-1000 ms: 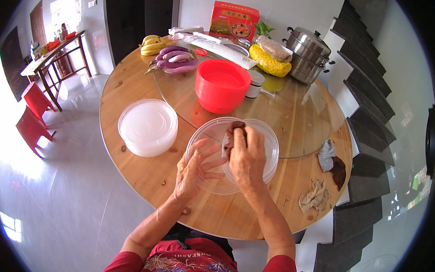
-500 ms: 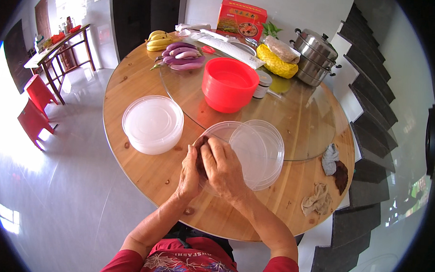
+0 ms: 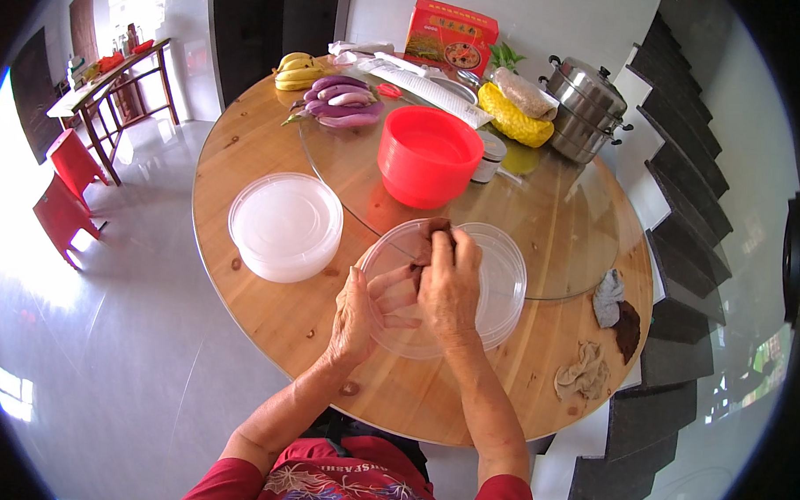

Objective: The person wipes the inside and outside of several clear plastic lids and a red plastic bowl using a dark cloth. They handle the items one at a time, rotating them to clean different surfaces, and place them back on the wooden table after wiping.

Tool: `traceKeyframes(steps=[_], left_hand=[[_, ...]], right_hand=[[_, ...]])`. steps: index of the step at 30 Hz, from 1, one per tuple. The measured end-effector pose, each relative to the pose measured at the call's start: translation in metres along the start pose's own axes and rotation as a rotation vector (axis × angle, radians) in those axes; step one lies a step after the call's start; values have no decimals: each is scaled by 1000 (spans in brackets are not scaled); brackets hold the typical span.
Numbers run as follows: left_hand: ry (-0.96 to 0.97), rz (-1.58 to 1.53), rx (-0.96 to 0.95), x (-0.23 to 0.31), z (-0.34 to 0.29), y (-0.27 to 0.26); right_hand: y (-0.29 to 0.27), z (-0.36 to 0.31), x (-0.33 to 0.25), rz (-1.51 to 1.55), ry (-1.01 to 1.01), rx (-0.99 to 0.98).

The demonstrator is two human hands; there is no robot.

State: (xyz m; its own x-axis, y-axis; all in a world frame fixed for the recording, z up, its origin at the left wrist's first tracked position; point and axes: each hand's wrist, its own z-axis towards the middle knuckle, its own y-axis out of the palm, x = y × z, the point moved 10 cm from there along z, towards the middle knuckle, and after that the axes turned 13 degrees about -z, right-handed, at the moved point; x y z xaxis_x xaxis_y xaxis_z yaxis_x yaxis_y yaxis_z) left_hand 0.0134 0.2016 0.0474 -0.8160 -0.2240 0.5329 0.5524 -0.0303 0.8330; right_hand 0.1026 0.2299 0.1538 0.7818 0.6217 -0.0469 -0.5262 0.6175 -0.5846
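My left hand grips a clear round plastic lid by its left edge, its fingers showing through from behind. The lid is tilted up above the table's near side. My right hand pinches a dark brown cloth and presses it against the upper part of the lid. Just right of this, further clear lids lie on the table, partly covered by the held one. To the left sits a stack of round whitish lids. Behind the hands stands a stack of red plastic bowls.
The round wooden table carries a glass turntable. On the far side are bananas, purple eggplants, a red box, a yellow bag, a jar and a steel steamer. Crumpled cloths lie at right.
My right hand has moved the brown cloth from the lid's left edge up and right across it. The left hand's fingers now show through the lid.
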Motion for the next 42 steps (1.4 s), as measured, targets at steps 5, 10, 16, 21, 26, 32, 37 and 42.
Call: traceKeyframes(steps=[5,10,16,21,26,32,37,42], left_hand=[[50,11,-1,2,1,-1],[87,2,64,-1,2,-21],[140,60,32,11,-2,-3],[122,2,59,9,-2,-9],[125,49,24,10,0,-11],[79,106,-9,1,-2,0],[101,107,15,5,-3,-1],[129,121,8,7,-3,-3]], right_hand=[[6,-6,-33,137,-195,-80],[2,-24,-57,259,-362,-190],[-13,-54,-61,266,-457,-329],[-22,-76,-45,174,-492,-497],[-28,-85,-11,-40,-447,-585],[-44,-47,28,-415,-316,-293],[-31,-41,17,-485,-263,-318],[-16,-73,12,-332,-298,-538]])
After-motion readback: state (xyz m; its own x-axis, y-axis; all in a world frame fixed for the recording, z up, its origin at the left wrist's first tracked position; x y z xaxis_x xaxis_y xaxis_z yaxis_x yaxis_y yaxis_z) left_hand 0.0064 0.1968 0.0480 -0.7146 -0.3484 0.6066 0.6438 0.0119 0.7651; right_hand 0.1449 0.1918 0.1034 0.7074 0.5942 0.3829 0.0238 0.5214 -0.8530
